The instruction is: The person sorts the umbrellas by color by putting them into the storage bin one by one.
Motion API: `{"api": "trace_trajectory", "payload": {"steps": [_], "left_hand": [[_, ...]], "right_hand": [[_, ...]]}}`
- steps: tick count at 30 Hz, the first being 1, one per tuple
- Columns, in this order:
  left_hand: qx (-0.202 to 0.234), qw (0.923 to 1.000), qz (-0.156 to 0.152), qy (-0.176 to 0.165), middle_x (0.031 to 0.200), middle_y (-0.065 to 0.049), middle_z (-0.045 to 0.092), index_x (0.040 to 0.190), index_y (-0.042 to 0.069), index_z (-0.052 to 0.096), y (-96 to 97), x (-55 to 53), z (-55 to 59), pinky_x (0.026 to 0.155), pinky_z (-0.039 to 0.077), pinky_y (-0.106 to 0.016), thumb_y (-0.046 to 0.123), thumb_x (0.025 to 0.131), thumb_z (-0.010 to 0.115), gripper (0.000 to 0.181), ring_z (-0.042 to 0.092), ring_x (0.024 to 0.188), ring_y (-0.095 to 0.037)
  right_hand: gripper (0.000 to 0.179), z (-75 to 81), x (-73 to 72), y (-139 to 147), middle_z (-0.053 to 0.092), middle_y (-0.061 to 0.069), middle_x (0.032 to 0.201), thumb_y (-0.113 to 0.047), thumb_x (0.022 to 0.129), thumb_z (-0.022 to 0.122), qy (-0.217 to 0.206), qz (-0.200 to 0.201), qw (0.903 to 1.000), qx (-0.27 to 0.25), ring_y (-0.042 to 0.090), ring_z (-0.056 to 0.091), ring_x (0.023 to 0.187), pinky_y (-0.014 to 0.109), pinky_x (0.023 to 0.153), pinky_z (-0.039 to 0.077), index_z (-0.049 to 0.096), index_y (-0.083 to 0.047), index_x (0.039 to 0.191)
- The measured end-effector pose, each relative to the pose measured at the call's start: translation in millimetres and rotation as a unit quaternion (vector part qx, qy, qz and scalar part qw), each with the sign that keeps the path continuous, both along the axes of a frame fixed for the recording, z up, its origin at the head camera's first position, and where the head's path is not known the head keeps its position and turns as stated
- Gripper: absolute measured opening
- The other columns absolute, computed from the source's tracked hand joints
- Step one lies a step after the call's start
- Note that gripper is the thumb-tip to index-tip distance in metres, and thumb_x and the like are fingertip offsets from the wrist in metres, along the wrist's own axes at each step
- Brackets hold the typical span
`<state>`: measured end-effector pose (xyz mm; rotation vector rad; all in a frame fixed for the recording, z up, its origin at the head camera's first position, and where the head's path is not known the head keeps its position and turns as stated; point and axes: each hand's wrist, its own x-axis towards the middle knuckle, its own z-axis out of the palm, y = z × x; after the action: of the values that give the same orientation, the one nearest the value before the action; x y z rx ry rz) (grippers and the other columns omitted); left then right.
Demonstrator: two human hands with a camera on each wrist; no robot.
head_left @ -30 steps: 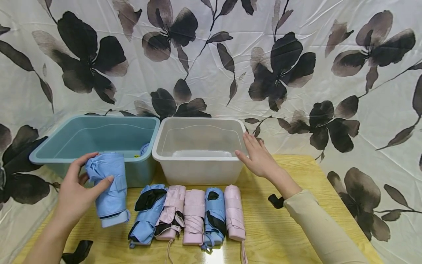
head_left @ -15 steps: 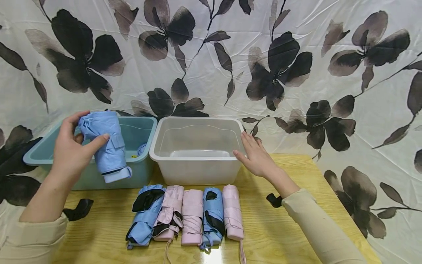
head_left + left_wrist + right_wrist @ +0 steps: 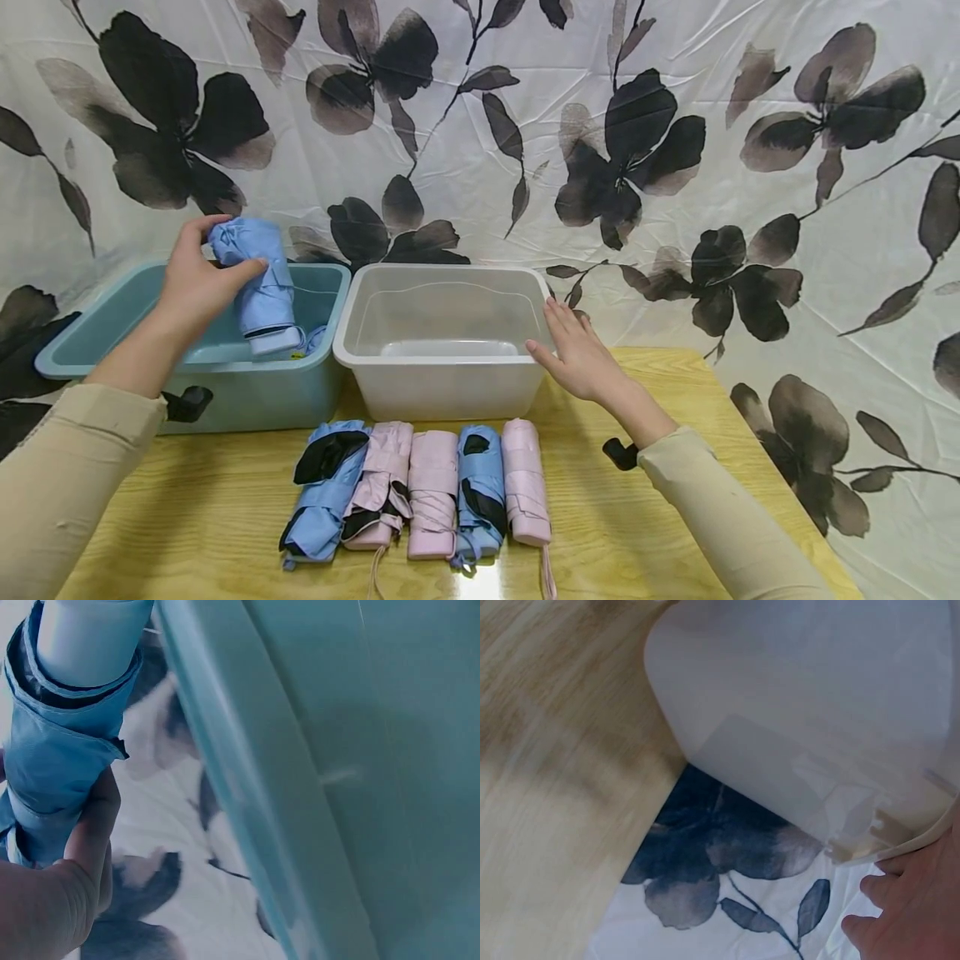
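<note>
My left hand grips a folded blue umbrella, thumb on its near side, above the teal bin at the left. The umbrella's pale handle end points down toward the bin's inside; the left wrist view shows that white end close to the bin's rim. In the bin's right corner lies another blue item with a yellow spot, partly hidden. My right hand rests with straight fingers on the right rim of the white bin.
In front of the bins several folded umbrellas lie in a row: a blue one at the left, pink ones and another blue one. The wooden table ends at the right before a floral cloth.
My left hand has lifted the blue umbrella from in front of the teal bin up and over its rim, and slightly right. My right hand stays at the white bin.
</note>
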<state>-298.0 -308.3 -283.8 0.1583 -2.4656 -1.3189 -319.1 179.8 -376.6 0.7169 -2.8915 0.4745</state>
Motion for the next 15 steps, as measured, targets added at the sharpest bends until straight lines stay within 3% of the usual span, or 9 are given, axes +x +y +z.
{"api": "trace_trajectory", "payload": {"steps": [7, 15], "left_hand": [[-0.025, 0.9982, -0.022, -0.049, 0.167, -0.031, 0.012, 0.165, 0.003, 0.012, -13.3, -33.5, -14.0, 0.118, 0.026, -0.066, 0.018, 0.100, 0.066, 0.085, 0.023, 0.149, -0.053], [-0.081, 0.9886, -0.060, -0.112, 0.159, -0.042, 0.017, 0.162, -0.003, 0.014, -23.5, -55.2, -39.2, 0.113, 0.027, -0.074, 0.013, 0.098, 0.065, 0.084, 0.027, 0.140, -0.061]], "right_hand": [[0.079, -0.8, 0.2, -0.6, 0.011, 0.017, 0.173, -0.050, 0.110, 0.041, -0.001, 0.001, 1.0000, -0.003, 0.034, 0.008, 0.160, 0.057, 0.127, 0.005, 0.017, 0.004, 0.163], [0.079, -1.4, -1.6, 0.4, 0.011, 0.018, 0.173, -0.050, 0.110, 0.040, 0.005, 0.002, 1.0000, 0.000, 0.034, 0.008, 0.160, 0.057, 0.127, 0.005, 0.018, 0.005, 0.163]]}}
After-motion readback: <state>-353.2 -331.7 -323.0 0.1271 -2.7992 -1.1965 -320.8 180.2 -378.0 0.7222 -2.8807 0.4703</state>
